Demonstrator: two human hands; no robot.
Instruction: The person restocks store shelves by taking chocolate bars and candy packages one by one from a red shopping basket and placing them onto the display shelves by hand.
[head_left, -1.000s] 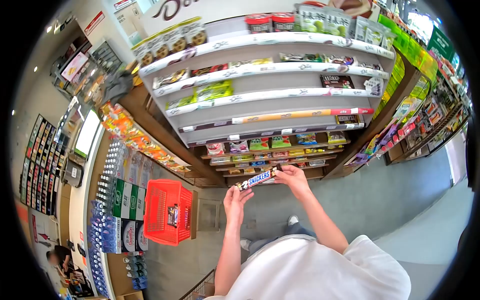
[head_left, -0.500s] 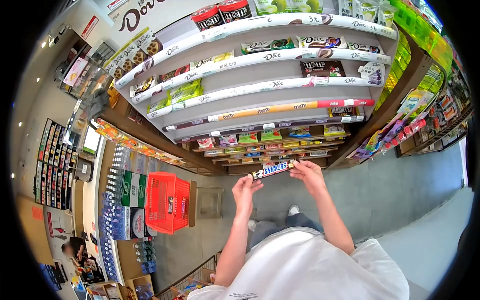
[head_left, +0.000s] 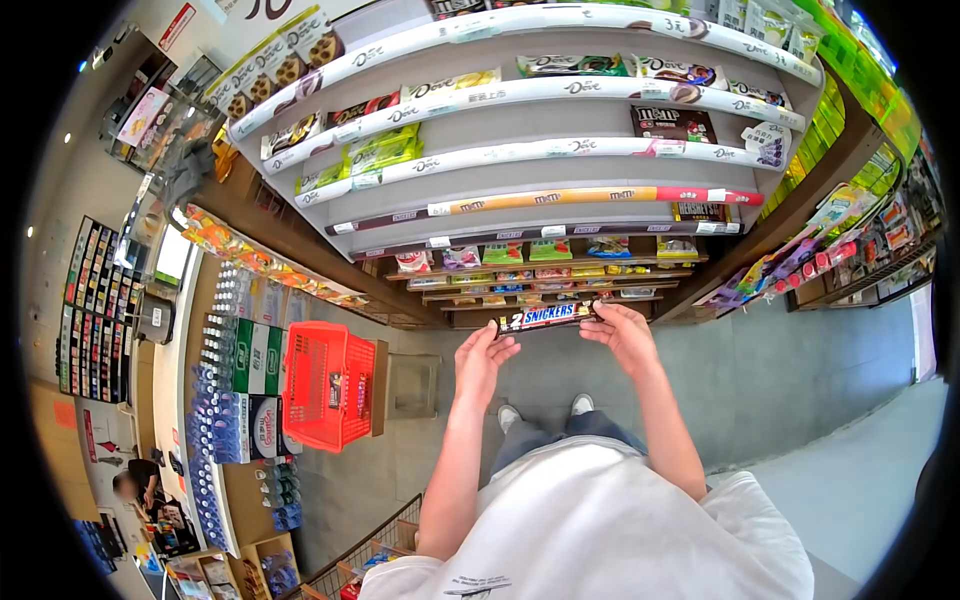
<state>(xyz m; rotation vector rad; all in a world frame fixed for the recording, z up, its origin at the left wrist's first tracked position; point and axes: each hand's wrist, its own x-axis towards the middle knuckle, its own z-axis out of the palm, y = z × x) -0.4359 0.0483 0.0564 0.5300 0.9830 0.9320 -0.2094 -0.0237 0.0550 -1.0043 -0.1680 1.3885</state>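
Observation:
A Snickers bar (head_left: pixel 548 316) in a dark wrapper is stretched between my two hands, its label facing up. My left hand (head_left: pixel 482 362) pinches the bar's left end. At the right end, my right hand (head_left: pixel 622 335) grips it between thumb and fingers. Beyond the bar stands a candy shelf (head_left: pixel 540 155) with green packets (head_left: pixel 383 150), a brown M&M's pack (head_left: pixel 673 123) and a Hershey's pack (head_left: pixel 702 212). To the left, a red basket (head_left: pixel 305 400) holds a few small packages.
Bottled drinks (head_left: pixel 210 420) and boxed packs line the left side. A wire cart (head_left: pixel 370 550) is at the bottom. A person (head_left: pixel 145 485) is at the far lower left. More snack racks (head_left: pixel 880 240) stand on the right. Grey floor (head_left: pixel 750 380) surrounds my feet.
Both hands have moved up with the Snickers bar, which now lies more level. The view has shifted, and the hands keep their hold at both ends.

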